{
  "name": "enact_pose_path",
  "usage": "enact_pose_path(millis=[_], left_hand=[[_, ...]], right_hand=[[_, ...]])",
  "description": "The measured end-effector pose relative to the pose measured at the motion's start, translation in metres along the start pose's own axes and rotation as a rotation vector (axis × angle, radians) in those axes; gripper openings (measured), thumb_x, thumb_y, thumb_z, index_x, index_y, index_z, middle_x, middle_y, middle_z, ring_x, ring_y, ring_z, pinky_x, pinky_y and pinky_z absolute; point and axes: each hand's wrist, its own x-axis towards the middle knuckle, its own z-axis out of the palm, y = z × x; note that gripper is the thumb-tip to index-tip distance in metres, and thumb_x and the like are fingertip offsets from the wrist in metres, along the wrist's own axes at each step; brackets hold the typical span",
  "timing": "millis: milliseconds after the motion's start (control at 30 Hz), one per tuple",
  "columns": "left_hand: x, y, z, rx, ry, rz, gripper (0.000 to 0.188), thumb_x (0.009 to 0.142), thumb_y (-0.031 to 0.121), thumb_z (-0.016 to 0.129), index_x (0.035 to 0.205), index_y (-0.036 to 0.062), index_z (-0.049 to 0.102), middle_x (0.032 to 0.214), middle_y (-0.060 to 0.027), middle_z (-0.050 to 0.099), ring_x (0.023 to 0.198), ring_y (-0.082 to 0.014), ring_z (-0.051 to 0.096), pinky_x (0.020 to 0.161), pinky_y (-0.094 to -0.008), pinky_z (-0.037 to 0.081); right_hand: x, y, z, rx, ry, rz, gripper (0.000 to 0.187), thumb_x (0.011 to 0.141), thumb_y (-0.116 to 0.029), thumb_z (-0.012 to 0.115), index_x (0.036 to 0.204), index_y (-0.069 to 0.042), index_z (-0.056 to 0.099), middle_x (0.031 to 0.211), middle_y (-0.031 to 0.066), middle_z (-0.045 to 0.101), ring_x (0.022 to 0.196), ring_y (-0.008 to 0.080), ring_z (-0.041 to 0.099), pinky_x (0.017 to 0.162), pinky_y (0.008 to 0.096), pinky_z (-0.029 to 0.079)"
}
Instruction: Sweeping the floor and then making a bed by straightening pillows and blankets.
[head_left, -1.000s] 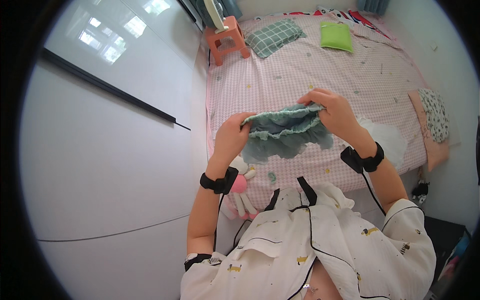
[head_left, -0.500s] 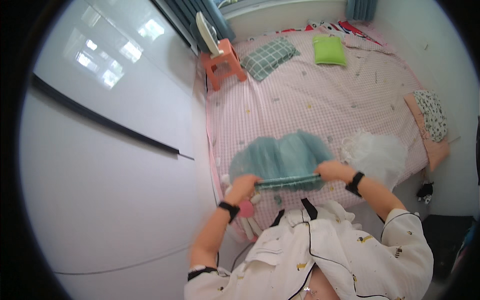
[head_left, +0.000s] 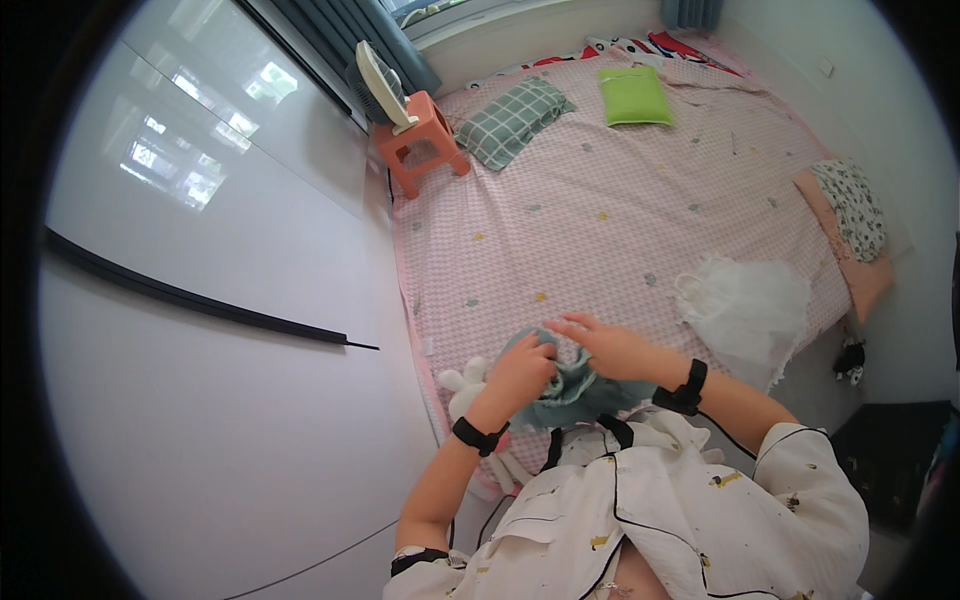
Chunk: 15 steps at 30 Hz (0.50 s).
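A teal tulle skirt is bunched up near the front edge of the bed, just ahead of my body. My left hand is closed on the left side of its gathered waistband. Over the right side of the skirt, my right hand has its fingers stretched out toward the left hand, apart from each other. Its thumb side is close to the waistband, partly hidden. A white plush rabbit lies beside my left hand, partly covered by my wrist.
A white tulle garment lies on the pink checked bed to the right. Farther back are a green checked pillow, a lime cushion and a fan on an orange stool. A white glossy wardrobe stands left.
The skirt was spread forward with its waistband stretched between both hands; now it is gathered small and nearer my body. My hands have come together, and the right fingers have straightened out.
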Motion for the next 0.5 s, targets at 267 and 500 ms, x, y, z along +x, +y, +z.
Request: enact_pose_path(millis=[267, 500], left_hand=[[-0.009, 0.017, 0.004, -1.030, 0.634, -0.254, 0.077, 0.065, 0.020, 0.071, 0.129, 0.0029, 0.032, 0.120, -0.0156, 0.045, 0.115, -0.0231, 0.043, 0.094, -0.0334, 0.035], [-0.035, 0.003, 0.060, -0.548, 0.267, -0.473, 0.054, 0.067, 0.018, 0.067, 0.115, 0.0051, 0.047, 0.112, -0.0188, 0.050, 0.103, -0.0343, 0.050, 0.084, -0.0376, 0.041]], right_hand=[[0.003, 0.039, 0.003, 0.458, 0.205, 0.214, 0.032, 0.064, -0.002, 0.051, 0.096, -0.001, 0.052, 0.084, 0.0140, 0.057, 0.079, 0.0252, 0.055, 0.072, 0.0327, 0.043], [-0.014, 0.020, 0.028, 0.409, -0.025, 0.101, 0.038, 0.067, -0.009, 0.058, 0.102, 0.001, 0.052, 0.091, 0.0163, 0.057, 0.086, 0.0260, 0.055, 0.073, 0.0339, 0.044]])
